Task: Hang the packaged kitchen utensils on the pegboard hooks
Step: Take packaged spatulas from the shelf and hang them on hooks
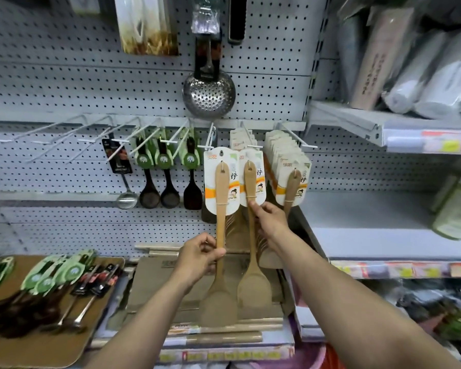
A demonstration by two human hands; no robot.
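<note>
One carded spatula (220,206) is gripped by the left hand (200,255), another (251,209) pinched by the right hand (270,222); the card hole must be threaded onto a hook (209,138).

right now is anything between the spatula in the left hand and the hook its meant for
Nothing visible. The left hand holds the wooden spatula with its card's hole just below the hook tip, which looks bare.
</note>
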